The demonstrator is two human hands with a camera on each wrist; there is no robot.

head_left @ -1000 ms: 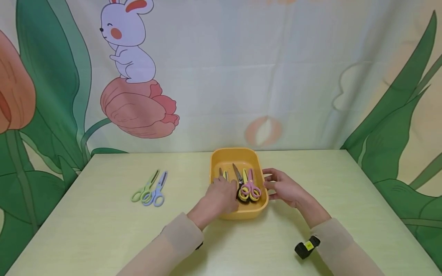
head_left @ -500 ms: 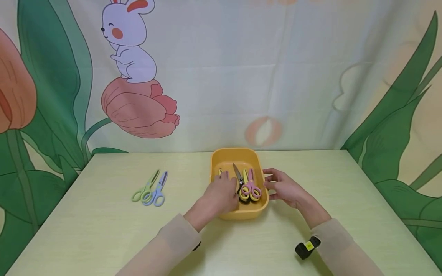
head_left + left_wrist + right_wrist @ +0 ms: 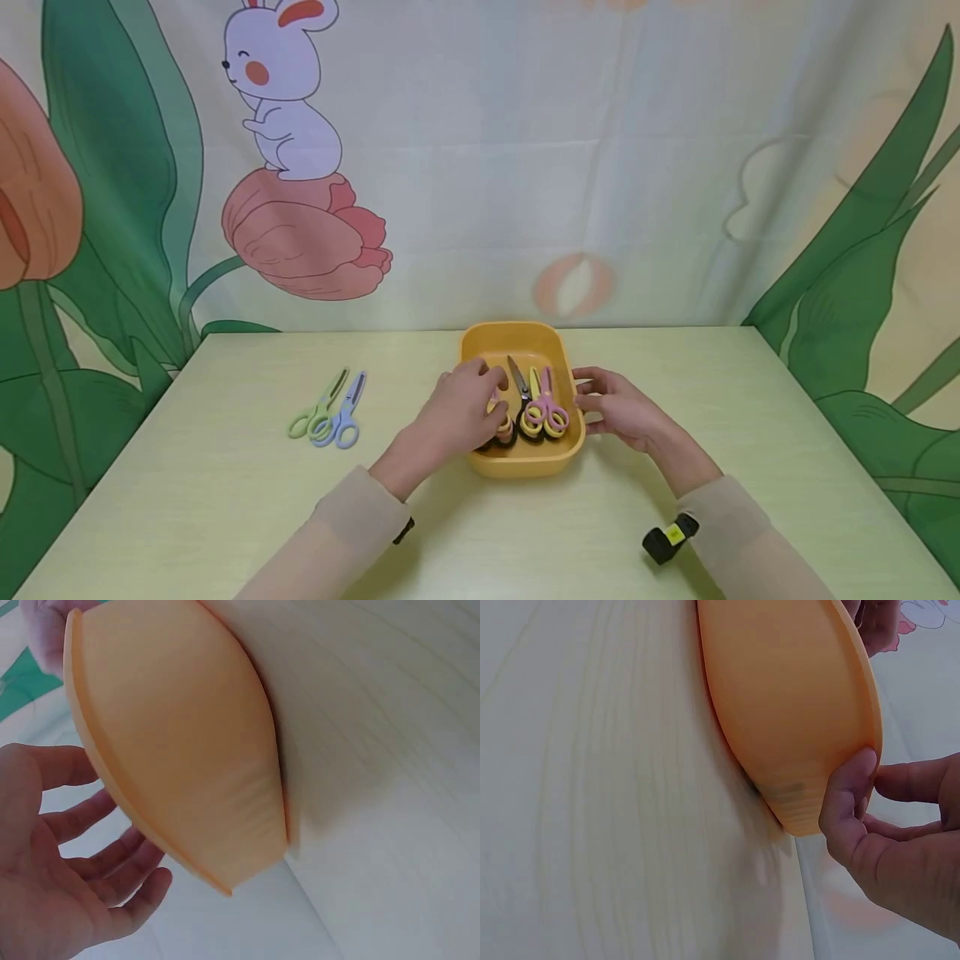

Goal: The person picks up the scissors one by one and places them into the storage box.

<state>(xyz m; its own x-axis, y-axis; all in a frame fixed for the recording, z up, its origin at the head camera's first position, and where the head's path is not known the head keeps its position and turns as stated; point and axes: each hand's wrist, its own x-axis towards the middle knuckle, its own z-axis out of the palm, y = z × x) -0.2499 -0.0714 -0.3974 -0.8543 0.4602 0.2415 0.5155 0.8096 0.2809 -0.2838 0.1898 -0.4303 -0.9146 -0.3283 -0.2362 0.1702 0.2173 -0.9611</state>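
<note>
**Hand positions at the orange tray**

My left hand (image 3: pixel 461 412) reaches into the orange plastic tray (image 3: pixel 525 463) at frame centre, fingers relaxed over the black-and-yellow scissors (image 3: pixel 501 432); its grip closes on nothing visible. My right hand (image 3: pixel 617 408) braces the tray's right rim, thumb pressing the wall, on the pale green tabletop (image 3: pixel 225 500).

Table (image 3: pixel 225 500) bears tray (image 3: pixel 525 462), 2 scissors (image 3: pixel 327 410)

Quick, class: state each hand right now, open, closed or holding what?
Left hand: reaches into the yellow tray over scissors; grip cannot be told.
Right hand: holds the tray's right rim, thumb on it.
</note>
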